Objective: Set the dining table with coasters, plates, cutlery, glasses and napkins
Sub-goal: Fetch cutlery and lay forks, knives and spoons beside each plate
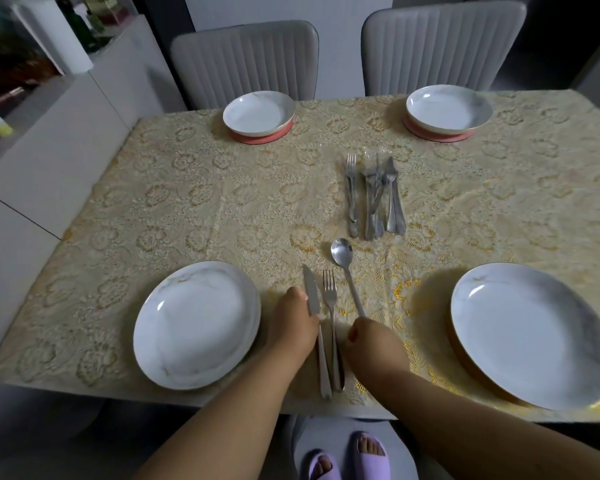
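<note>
R hand (368, 344) grips spoon (345, 268), L hand (293, 323) at knife (313, 299)

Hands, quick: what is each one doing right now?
Left hand: fingers on the knife, seemingly gripping it.
Right hand: curled round the spoon handle, holding it.

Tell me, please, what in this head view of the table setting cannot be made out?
- Coasters under the two near plates: hidden by the plates themselves.
- Spoon handle end: covered by the right hand.
- Middle of the knife: hidden behind the left hand's fingers.
- Spare cutlery pile: pieces overlap, so no exact count.
- Shelf items, top left: blurred and dark.
</note>
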Motion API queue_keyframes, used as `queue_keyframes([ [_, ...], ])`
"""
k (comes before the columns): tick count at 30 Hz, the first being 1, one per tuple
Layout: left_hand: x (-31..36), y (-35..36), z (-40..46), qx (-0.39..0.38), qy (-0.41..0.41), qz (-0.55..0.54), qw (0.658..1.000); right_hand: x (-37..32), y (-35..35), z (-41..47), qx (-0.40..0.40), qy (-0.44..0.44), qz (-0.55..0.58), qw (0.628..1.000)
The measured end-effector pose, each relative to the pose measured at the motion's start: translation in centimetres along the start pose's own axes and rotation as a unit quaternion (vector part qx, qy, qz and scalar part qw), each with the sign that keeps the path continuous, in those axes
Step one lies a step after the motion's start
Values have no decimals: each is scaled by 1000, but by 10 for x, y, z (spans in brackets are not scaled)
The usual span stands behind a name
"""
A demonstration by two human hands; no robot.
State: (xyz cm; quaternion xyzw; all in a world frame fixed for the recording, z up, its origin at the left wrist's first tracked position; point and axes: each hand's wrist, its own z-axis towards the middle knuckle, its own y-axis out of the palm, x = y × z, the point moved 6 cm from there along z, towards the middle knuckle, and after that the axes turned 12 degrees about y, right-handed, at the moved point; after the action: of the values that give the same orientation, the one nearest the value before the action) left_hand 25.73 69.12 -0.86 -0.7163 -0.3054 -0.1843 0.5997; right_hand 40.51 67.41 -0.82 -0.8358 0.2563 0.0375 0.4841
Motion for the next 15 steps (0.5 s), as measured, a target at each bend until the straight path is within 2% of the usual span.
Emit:
queue_keyframes([
  [2,-1,2,0,-11,-4,24,1000,-3,-16,8,58,-16,14,998],
  [4,1,3,0,-21,-12,48,999,-8,-27,20,73,-24,23,997],
  [10,5,7,3,-24,-1,75,997,-7,-26,32,9,26,0,1000],
  [15,15,7,-6,15,38,100,994,21,-9,12,-63,60,-16,996],
])
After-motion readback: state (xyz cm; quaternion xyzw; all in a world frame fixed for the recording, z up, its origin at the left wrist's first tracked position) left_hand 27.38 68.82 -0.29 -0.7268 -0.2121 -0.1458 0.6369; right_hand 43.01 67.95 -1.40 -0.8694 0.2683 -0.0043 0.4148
